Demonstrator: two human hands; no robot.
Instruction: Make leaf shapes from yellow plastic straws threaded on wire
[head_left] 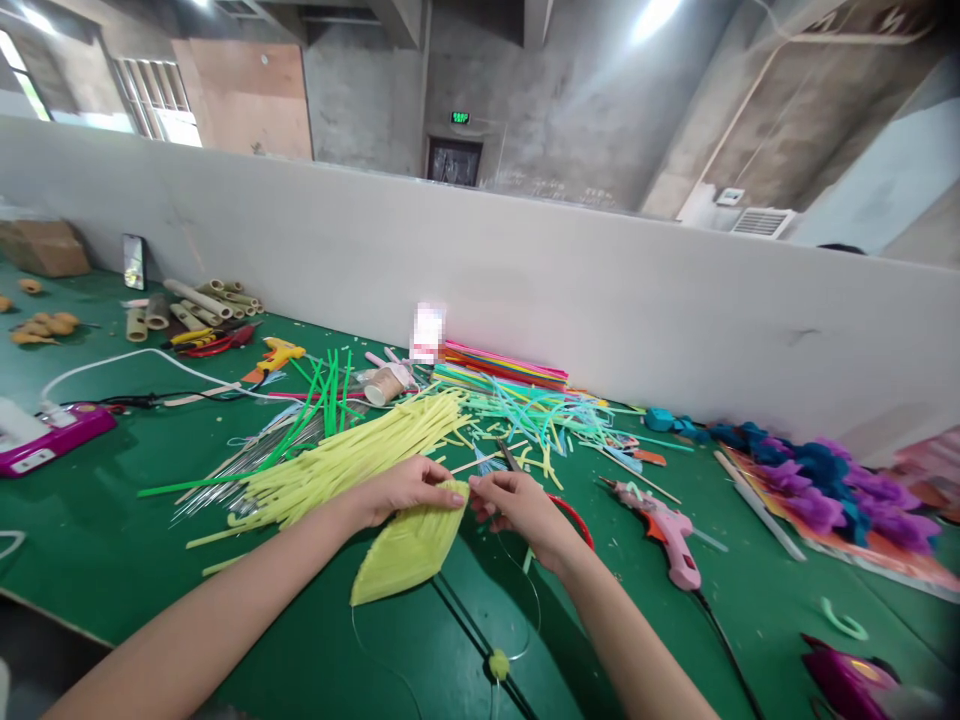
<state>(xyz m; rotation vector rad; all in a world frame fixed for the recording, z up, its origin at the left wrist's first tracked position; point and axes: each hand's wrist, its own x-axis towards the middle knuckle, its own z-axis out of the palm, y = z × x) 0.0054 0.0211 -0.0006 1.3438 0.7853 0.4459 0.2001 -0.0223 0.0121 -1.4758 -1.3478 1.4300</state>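
My left hand (415,490) pinches the upper edge of a fan-shaped yellow-green piece (409,555), which looks made of fuzzy pipe cleaners laid side by side. At the piece's upper right corner, my right hand (517,508) is closed in a pinch; what lies between its fingertips is too small to make out. A thin clear line (538,600) loops down from below the right hand to a small yellow-green ball (499,664) near the table's front. Behind my left hand lies a heap of yellow pipe cleaners (360,445). Red-handled scissors (574,520) lie partly hidden behind my right wrist.
A pink glue gun (675,545) lies to the right, its cord running forward. Further right are purple and blue fuzzy flowers (825,485). At the left are a power strip (60,437), a yellow glue gun (279,355) and bamboo pieces (206,305). A white partition (315,250) borders the green table.
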